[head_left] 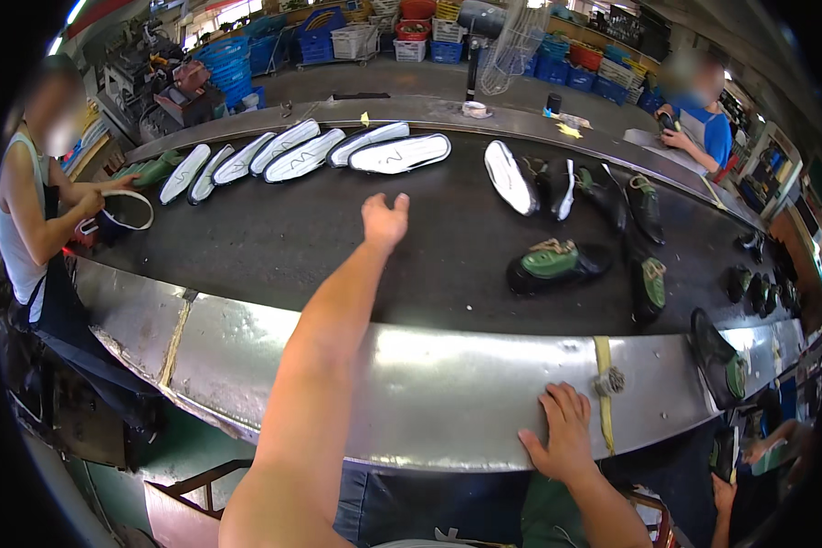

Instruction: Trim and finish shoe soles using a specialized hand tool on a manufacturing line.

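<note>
My left hand (385, 221) reaches out over the dark belt (274, 237) with nothing in it, thumb apart from the foreshortened fingers. Just beyond it lies a shoe with its white sole up (400, 153), at the right end of a row of similar upturned shoes (290, 148). My right hand (566, 429) rests flat on the metal edge (466, 393), fingers spread, beside a yellow strap (604, 393). Further right on the belt stand a green and black laced shoe (557, 263) and another (648, 285). A single white-soled shoe (510, 177) lies near several dark shoes.
At the left, a person (32, 183) holds a dark, white-rimmed item (128, 215). Across the belt another person (703, 128) handles a dark shoe. More hands (726, 489) appear at lower right, near a shoe (717, 361) leaning over the metal edge. Crates (352, 41) line the back.
</note>
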The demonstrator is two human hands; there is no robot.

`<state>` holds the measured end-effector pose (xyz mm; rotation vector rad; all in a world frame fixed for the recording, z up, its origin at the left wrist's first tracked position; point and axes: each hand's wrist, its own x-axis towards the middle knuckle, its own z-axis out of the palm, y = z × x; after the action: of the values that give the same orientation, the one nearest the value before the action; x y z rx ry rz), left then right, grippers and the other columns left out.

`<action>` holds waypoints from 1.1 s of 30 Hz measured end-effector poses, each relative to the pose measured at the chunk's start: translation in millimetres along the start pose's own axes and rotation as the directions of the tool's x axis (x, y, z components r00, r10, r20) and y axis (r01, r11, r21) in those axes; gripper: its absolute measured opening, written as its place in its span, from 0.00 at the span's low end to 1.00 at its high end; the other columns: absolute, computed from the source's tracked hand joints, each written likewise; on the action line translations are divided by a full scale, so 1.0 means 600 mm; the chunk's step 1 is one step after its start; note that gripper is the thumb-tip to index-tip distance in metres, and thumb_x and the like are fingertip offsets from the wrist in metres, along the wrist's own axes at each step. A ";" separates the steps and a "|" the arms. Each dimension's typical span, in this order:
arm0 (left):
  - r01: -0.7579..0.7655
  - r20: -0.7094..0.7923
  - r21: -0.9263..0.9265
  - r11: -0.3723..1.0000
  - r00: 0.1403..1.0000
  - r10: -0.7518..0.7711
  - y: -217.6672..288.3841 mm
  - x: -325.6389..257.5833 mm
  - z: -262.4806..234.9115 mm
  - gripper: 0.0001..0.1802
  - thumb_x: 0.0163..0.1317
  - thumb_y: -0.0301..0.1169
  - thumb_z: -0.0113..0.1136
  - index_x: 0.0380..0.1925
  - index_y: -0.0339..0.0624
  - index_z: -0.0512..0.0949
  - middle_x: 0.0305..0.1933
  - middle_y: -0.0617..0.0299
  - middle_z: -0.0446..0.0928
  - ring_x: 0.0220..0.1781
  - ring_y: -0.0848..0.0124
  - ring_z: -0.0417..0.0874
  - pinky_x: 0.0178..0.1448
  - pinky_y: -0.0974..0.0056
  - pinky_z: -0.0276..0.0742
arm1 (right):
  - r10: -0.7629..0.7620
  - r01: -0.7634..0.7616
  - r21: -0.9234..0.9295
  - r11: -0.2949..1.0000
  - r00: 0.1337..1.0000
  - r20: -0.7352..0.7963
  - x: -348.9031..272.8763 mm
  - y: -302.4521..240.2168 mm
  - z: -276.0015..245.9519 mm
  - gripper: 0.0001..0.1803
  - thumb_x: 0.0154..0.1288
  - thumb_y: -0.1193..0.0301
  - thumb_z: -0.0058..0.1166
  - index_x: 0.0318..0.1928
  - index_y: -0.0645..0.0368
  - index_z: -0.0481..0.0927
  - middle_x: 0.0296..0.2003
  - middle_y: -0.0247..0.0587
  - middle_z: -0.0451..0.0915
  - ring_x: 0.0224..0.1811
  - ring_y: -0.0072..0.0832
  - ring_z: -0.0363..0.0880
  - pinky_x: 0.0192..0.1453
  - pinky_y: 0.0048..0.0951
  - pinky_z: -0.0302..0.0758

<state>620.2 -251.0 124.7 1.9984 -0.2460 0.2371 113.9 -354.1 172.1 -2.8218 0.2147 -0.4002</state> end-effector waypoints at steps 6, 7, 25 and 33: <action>0.014 -0.136 0.265 0.964 0.990 0.023 -0.123 0.190 -0.040 0.47 0.61 0.61 0.61 0.72 0.43 0.65 0.81 0.35 0.44 0.82 0.40 0.41 0.82 0.46 0.49 | 0.049 -0.046 -0.031 0.998 0.994 0.098 0.012 -0.003 0.004 0.34 0.58 0.55 0.65 0.59 0.64 0.74 0.63 0.53 0.70 0.69 0.51 0.64 0.72 0.57 0.55; 0.005 -0.145 0.302 0.953 0.989 0.041 -0.131 0.213 -0.038 0.47 0.60 0.62 0.61 0.73 0.47 0.65 0.81 0.35 0.42 0.83 0.40 0.40 0.82 0.46 0.49 | 0.039 -0.035 -0.035 0.999 0.994 0.098 0.011 -0.004 0.006 0.36 0.55 0.54 0.66 0.57 0.66 0.74 0.61 0.56 0.70 0.67 0.55 0.65 0.70 0.60 0.56; -0.312 0.405 0.595 0.741 0.912 0.059 -0.004 0.210 0.034 0.46 0.63 0.66 0.55 0.55 0.27 0.78 0.63 0.29 0.71 0.68 0.41 0.71 0.69 0.51 0.72 | 0.109 -0.114 0.022 0.993 0.981 0.161 0.024 0.005 -0.010 0.37 0.60 0.51 0.65 0.61 0.62 0.73 0.64 0.52 0.69 0.70 0.51 0.63 0.72 0.55 0.55; -0.333 0.522 0.598 0.729 0.852 -0.040 0.071 -0.080 -0.271 0.42 0.62 0.62 0.60 0.52 0.27 0.80 0.62 0.27 0.70 0.64 0.40 0.75 0.69 0.51 0.72 | 0.025 -0.026 0.030 0.999 0.999 0.029 -0.007 0.004 0.000 0.34 0.66 0.51 0.59 0.61 0.65 0.72 0.67 0.52 0.67 0.73 0.50 0.59 0.74 0.57 0.53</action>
<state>553.1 -118.5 216.8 2.7607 -0.7585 -0.1392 109.9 -355.4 170.3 -2.7900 0.2362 -0.3546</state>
